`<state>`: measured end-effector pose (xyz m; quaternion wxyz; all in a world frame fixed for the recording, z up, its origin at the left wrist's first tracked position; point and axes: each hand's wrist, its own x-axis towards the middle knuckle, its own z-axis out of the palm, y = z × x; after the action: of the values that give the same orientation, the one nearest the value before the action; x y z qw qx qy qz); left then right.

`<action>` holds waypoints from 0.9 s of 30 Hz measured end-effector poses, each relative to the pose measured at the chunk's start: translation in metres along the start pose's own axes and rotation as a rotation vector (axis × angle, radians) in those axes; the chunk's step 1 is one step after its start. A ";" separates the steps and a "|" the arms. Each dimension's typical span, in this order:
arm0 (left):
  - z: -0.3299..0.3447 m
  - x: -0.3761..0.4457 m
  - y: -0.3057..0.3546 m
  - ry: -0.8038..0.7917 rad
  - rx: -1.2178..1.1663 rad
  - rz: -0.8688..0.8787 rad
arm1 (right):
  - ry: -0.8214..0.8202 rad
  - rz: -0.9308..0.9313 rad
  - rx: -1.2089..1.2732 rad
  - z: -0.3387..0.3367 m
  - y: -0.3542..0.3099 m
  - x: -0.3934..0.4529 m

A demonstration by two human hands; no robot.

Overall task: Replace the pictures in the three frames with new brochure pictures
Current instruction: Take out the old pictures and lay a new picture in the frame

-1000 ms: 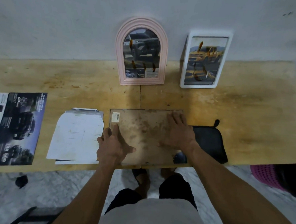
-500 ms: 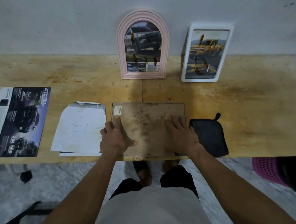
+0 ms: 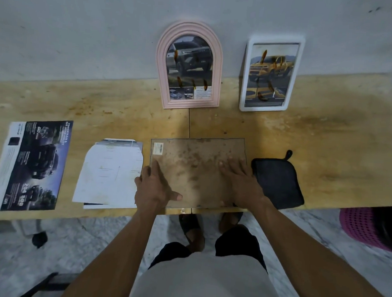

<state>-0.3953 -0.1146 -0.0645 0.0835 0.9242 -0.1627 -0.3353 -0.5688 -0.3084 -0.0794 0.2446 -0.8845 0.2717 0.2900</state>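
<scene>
Bare forearms, light grey shirt [image 3: 206, 283], black shorts [image 3: 237, 243], dark sandals [image 3: 192, 227]

Readable text is only on the dark car brochure [image 3: 34, 165], lying well left of the left grip [image 3: 153, 189]: "POWERTRAIN & OFF-ROAD ABILITY" along its top right edge, big numerals "204" and "500" near the bottom. Barcode sticker [image 3: 158, 148] on the brown backing board [image 3: 196, 171], just above the left grip: too small to read. Captions in both upright frames illegible.

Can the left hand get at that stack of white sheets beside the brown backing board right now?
Probably yes: the left hand rests on the backing board at its left edge, right beside the white sheets, with nothing lying between them.
</scene>
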 end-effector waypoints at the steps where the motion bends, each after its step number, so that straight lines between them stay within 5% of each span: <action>1: 0.000 -0.002 0.000 0.009 -0.024 -0.012 | 0.011 -0.008 0.027 0.001 -0.001 0.000; 7: 0.006 -0.007 -0.010 0.090 -0.160 -0.193 | 0.461 0.212 0.489 0.018 0.004 -0.008; 12: 0.006 -0.006 -0.010 0.131 -0.263 -0.226 | 0.455 0.376 0.708 0.013 -0.005 -0.013; 27: -0.092 -0.007 0.015 0.402 -0.984 -0.155 | 0.798 0.172 1.061 -0.088 -0.019 -0.037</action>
<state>-0.3446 -0.1218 0.0142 0.5113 0.8311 0.1017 -0.1936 -0.5489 -0.3339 0.0126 0.5033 -0.6588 0.5167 -0.2137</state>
